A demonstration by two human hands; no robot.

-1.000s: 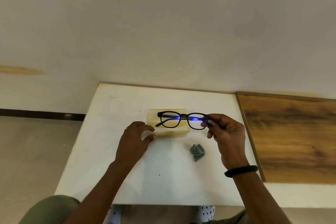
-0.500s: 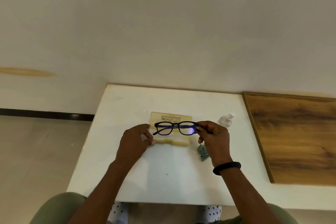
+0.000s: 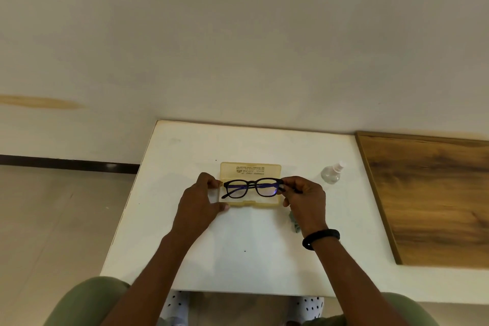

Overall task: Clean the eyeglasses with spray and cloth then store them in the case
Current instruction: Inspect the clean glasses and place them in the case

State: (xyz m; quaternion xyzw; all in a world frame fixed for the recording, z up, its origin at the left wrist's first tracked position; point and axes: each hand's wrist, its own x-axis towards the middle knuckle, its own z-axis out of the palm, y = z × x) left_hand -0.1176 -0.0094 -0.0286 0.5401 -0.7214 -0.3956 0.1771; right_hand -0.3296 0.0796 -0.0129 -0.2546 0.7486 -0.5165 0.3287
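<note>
Eyeglasses [image 3: 253,183], black frame, lenses giving off a blue-violet glint. I am holding them level over the open tray of the case [image 3: 250,170]. The temple at my left end is slanting down and outward. Whether the frame is touching the tray, I cannot tell.

Right hand [image 3: 304,200]: closing in a pinch. Thumb and fingertips are clamping the right end of the frame at the hinge. The eyeglasses are reaching leftward from this grip, their free end stopping just beside my left fingers.

Left hand [image 3: 198,204]: gripping the left end of the case. The fingers are curling round its far corner and the thumb is pressing at its near corner.

Case: yellowish translucent plastic, lying open on the white table [image 3: 251,259]. Its lid is lying back away from me and showing printed lettering too small to read.

Spray bottle [image 3: 330,174]: small and clear with a white nozzle, sitting on the table right of the case, beyond my right hand and apart from it.

Cloth [image 3: 294,223]: grey-green and crumpled, lying on the table near the case's right end, mostly hiding under my right wrist.

Wristband [image 3: 321,238]: black, circling my right wrist.

Wood-grain panel [image 3: 436,193]: lying along the table's right side.
</note>
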